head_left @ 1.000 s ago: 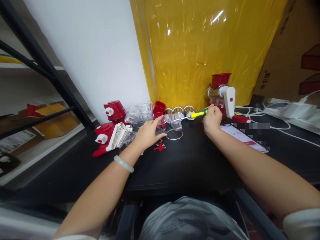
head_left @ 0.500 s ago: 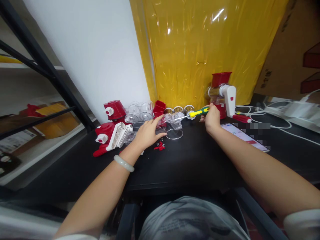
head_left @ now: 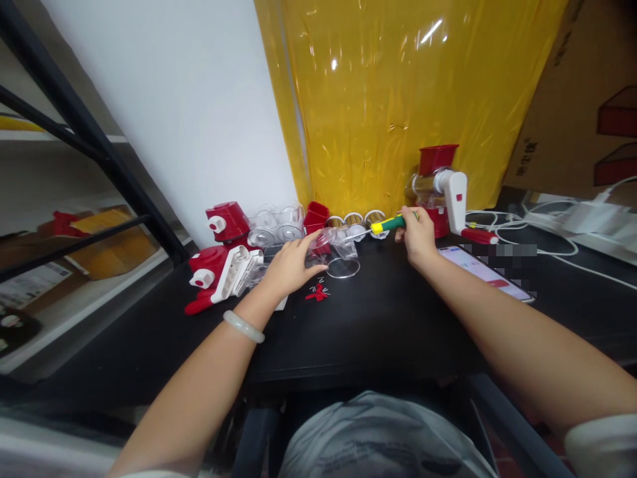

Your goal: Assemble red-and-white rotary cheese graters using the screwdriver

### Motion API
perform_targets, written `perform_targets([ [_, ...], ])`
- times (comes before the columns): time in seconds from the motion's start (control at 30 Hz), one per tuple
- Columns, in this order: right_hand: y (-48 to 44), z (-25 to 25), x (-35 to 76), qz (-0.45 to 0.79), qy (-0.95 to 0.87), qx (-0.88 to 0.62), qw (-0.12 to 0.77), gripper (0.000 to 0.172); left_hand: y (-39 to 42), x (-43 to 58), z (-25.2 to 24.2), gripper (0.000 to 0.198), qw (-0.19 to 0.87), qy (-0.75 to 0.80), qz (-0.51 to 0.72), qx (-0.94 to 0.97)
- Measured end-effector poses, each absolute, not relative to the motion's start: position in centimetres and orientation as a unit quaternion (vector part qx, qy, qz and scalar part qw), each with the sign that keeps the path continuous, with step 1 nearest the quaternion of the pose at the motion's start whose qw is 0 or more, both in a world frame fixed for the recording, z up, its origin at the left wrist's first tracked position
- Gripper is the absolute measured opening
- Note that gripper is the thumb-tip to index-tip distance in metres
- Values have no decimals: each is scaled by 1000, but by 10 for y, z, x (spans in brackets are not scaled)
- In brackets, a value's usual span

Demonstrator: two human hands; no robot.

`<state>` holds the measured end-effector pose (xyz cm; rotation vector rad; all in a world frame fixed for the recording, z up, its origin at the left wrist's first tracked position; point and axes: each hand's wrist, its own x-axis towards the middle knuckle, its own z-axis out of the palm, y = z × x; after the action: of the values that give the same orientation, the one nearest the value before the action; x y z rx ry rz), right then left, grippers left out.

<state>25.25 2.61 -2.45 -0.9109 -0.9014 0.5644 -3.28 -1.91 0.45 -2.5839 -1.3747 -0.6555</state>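
Observation:
My left hand [head_left: 291, 265] curls round a clear plastic part [head_left: 328, 240] on the black table [head_left: 378, 318], with a pale bangle on that wrist. My right hand [head_left: 417, 234] is closed on a screwdriver [head_left: 385, 226] with a yellow and green handle, whose metal shaft points left toward the clear part. A thin clear ring [head_left: 343, 268] lies flat just in front of the clear part. Small red pieces [head_left: 316, 293] lie near my left hand.
Red and white grinder parts [head_left: 221, 269] and clear cups [head_left: 276, 224] crowd the table's back left. An assembled red grinder with a white crank [head_left: 442, 189] stands behind my right hand. A phone [head_left: 485, 272] and white cables [head_left: 547, 242] lie on the right. Yellow film [head_left: 398, 99] hangs behind.
My right hand has moved a little left and away with the screwdriver. My left hand has stayed on the clear part.

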Motion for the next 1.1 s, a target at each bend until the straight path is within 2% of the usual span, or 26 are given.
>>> perform_targets([
  [0.13, 26, -25, 254, 226, -438, -438, 752, 42, -18, -33, 4, 75, 66, -452, -226, -860],
  [0.27, 25, -25, 254, 248, -426, -443, 749, 45, -16, -34, 2, 75, 61, -449, -230, -861],
  [0.47, 23, -21, 254, 319, -404, -408, 754, 24, -15, -35, 1, 76, 61, -446, -235, -862],
  [0.7, 21, -18, 253, 306, -406, -400, 762, 12, -17, -34, 3, 76, 54, -450, -233, -861],
  [0.93, 26, -21, 254, 285, -421, -400, 763, 33, -15, -36, 1, 77, 58, -446, -236, -862],
  [1.1, 23, -20, 253, 327, -395, -408, 755, 32, -15, -36, 1, 76, 54, -447, -235, -861],
])
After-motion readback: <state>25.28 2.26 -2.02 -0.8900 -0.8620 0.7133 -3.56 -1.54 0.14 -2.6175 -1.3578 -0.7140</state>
